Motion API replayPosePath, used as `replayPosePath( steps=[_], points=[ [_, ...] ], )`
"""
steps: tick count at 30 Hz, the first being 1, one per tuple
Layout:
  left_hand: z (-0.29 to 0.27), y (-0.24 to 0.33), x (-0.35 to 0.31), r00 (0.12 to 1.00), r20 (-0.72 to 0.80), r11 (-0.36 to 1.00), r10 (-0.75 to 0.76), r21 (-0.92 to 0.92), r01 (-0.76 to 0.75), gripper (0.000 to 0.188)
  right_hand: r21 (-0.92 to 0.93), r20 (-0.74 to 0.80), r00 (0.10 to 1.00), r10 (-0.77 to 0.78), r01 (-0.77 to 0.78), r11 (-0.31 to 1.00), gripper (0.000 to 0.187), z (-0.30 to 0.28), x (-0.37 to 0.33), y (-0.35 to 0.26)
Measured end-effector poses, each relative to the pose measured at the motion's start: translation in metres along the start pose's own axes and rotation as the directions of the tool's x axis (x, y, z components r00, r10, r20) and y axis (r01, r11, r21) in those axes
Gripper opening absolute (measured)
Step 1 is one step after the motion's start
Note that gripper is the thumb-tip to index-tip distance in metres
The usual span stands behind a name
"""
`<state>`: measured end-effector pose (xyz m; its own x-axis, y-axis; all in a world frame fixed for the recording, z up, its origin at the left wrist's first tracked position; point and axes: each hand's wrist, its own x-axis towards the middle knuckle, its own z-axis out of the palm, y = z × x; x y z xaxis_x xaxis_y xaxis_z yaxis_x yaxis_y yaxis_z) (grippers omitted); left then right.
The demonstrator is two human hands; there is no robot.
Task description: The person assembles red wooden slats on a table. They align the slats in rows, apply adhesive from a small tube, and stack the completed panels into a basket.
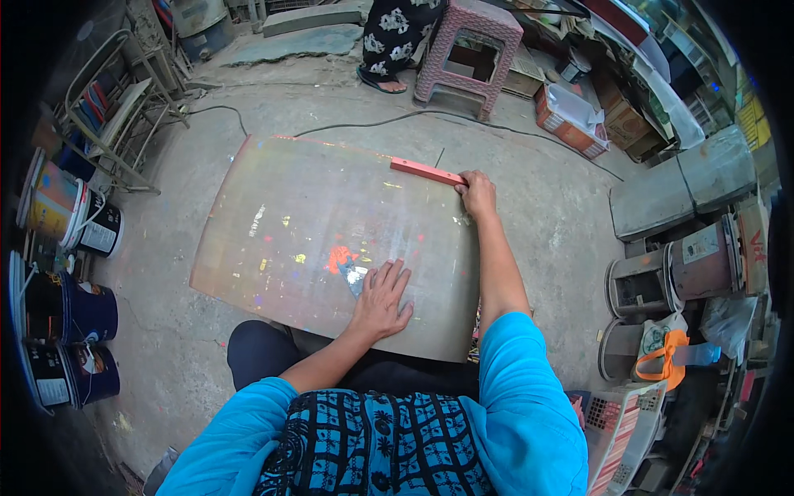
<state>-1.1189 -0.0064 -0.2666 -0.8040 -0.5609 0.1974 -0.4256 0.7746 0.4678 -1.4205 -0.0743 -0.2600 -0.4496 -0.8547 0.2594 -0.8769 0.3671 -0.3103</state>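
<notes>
A large grey-brown board, spotted with yellow, orange and white paint marks, lies in front of me over my legs. My left hand rests palm down on it, fingers spread. Beside those fingertips is an orange patch with a blue-grey and white patch under it; whether they are paint or loose pieces I cannot tell. At the board's far right corner my right hand is closed around the right end of a straight pinkish-red bar. This bar lies along the far edge of the board.
A dark cable crosses the concrete floor beyond the board. Farther off, a person's sandalled foot is beside a pink woven-pattern stool. Paint buckets line the left; metal tins and a plastic crate stand at right.
</notes>
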Motion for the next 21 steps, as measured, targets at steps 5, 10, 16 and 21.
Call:
replayPosePath(
  steps=[5,10,16,21],
  points=[
    [0.0,0.0,-0.002,1.0,0.005,1.0,0.006,0.007,-0.006,0.057,0.277,-0.038,0.999,0.017,-0.006,0.961,0.038,-0.055,-0.017,-0.047],
    [0.002,0.002,-0.005,1.0,-0.004,0.999,0.025,0.04,-0.025,0.056,0.908,-0.419,0.713,-0.562,0.326,-0.264,0.032,-0.214,-0.131,-0.201],
    [0.008,-0.002,-0.011,0.995,-0.089,0.997,0.049,0.061,-0.044,0.054,0.81,-0.563,0.469,-0.68,0.154,-0.565,0.034,-0.279,-0.201,-0.243],
    [0.007,0.004,-0.006,0.991,-0.098,0.994,0.096,0.069,-0.09,0.053,0.833,-0.544,0.456,-0.705,0.19,-0.52,0.035,-0.309,-0.245,-0.253]
  ],
)
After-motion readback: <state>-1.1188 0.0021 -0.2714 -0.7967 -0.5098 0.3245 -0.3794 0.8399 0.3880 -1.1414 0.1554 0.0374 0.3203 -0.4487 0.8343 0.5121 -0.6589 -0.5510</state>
